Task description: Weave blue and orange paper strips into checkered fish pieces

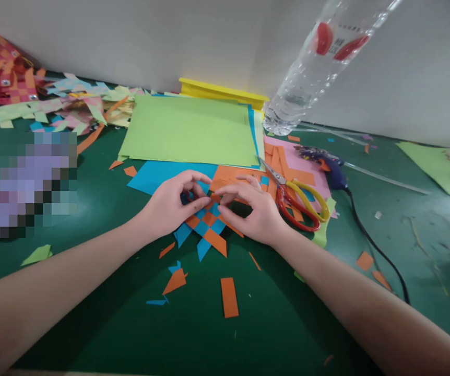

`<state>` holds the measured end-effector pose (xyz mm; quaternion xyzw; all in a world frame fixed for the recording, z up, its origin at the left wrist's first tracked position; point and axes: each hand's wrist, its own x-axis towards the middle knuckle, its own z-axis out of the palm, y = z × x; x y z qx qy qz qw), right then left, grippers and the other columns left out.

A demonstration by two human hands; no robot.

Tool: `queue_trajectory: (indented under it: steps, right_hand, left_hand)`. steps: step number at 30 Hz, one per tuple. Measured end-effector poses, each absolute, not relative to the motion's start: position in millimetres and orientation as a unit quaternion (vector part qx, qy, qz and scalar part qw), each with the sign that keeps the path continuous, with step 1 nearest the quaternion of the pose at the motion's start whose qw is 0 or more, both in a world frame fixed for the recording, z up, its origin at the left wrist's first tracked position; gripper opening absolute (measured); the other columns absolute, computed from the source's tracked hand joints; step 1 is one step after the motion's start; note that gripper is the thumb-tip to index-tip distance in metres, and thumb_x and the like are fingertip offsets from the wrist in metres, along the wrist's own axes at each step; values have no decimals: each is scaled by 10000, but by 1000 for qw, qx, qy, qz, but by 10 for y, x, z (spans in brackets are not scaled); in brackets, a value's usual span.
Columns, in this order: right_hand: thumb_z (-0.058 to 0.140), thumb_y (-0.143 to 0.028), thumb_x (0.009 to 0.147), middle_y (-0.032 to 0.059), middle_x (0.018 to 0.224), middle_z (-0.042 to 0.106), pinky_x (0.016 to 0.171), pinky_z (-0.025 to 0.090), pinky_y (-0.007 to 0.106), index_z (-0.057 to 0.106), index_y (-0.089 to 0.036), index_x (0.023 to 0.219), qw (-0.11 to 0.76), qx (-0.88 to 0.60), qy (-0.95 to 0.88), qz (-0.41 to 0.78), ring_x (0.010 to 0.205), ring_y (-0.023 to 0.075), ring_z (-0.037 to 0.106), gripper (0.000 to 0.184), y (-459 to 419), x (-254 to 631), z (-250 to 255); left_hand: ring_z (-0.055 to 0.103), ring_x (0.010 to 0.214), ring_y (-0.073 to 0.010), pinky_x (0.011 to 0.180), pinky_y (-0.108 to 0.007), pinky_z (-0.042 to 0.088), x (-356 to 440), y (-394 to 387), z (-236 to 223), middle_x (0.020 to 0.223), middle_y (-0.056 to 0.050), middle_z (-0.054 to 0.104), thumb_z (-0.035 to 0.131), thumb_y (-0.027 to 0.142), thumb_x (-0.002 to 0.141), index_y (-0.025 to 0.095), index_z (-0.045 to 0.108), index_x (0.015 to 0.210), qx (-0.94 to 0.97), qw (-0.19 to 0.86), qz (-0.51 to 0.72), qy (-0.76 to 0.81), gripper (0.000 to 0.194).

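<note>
A woven piece of blue and orange paper strips (202, 227) lies on the green table, its pointed strip ends spread toward me. My left hand (174, 202) is closed at its upper left, thumb and forefinger pinching near the top edge. From the other side my right hand (257, 210) holds the same edge, thumb and forefinger curled close to the left fingertips. Between the fingertips shows a small orange paper bit. My fingers cover the weave's upper part. Just right of my right hand, scissors (301, 201) with red and yellow handles rest on orange paper.
Behind my hands lies a stack of green sheets (193, 130). A clear bottle (307, 78) stands at the back. To the right is a glue gun (327, 164) with its black cord (377, 250). Paper scraps (229, 297) lie in front; woven red-orange pieces (1, 73) are back left.
</note>
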<state>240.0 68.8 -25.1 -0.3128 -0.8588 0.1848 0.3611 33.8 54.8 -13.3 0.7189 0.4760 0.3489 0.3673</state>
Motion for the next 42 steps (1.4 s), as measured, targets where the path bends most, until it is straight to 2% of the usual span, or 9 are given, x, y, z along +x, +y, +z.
queue_trajectory:
  steps: [7, 13, 20, 25, 32, 37, 42]
  right_hand:
    - [602, -218, 821, -43, 754, 697, 1036, 371, 479, 575, -255, 1052, 372, -332, -846, 190, 749, 146, 662, 236, 690, 2401, -243]
    - [610, -199, 823, -43, 754, 698, 1011, 404, 458, 581, -252, 1050, 367, -324, -851, 192, 772, 146, 659, 235, 698, 2399, -250]
    - [625, -220, 825, -5, 801, 710, 798, 514, 355, 605, -233, 1039, 400, -401, -789, 240, 783, 154, 666, 215, 693, 2408, -210]
    - [638, -235, 823, -13, 779, 695, 687, 530, 299, 601, -215, 1028, 450, -426, -741, 259, 715, 132, 651, 210, 704, 2414, -193]
    - [617, -251, 852, -15, 805, 673, 726, 538, 315, 582, -227, 1040, 493, -437, -710, 249, 734, 131, 644, 193, 715, 2427, -202]
    - [530, -271, 909, -6, 809, 634, 752, 521, 348, 562, -248, 1073, 517, -448, -688, 242, 782, 148, 625, 168, 742, 2453, -228]
    - [488, -280, 928, -11, 762, 552, 670, 490, 338, 547, -251, 1085, 548, -446, -664, 244, 723, 142, 557, 170, 784, 2495, -243]
  left_hand:
    - [653, 715, -161, 697, -299, 513, 347, 552, -138, 746, 10, 667, 625, 251, 843, 200, 557, 1016, 710, 349, 368, 489, 193]
    - [653, 735, -159, 731, -297, 503, 338, 549, -126, 762, 14, 682, 640, 283, 849, 194, 543, 1059, 708, 349, 372, 488, 247]
    - [672, 826, -181, 664, -284, 509, 342, 530, -156, 940, -40, 701, 514, 370, 927, 194, 523, 1153, 674, 376, 399, 495, 286]
    - [671, 868, -183, 690, -285, 528, 341, 538, -178, 1065, -77, 688, 619, 341, 859, 179, 468, 1247, 659, 394, 406, 496, 447]
    - [656, 757, -152, 691, -279, 513, 340, 536, -145, 839, -8, 701, 629, 304, 853, 180, 514, 1196, 687, 377, 383, 489, 383]
    - [660, 718, -158, 652, -286, 511, 338, 533, -131, 867, -22, 712, 621, 316, 852, 180, 527, 1148, 675, 374, 392, 500, 339]
    - [678, 714, -179, 645, -305, 519, 314, 535, -127, 882, -34, 708, 599, 347, 858, 193, 535, 1083, 668, 352, 389, 528, 280]
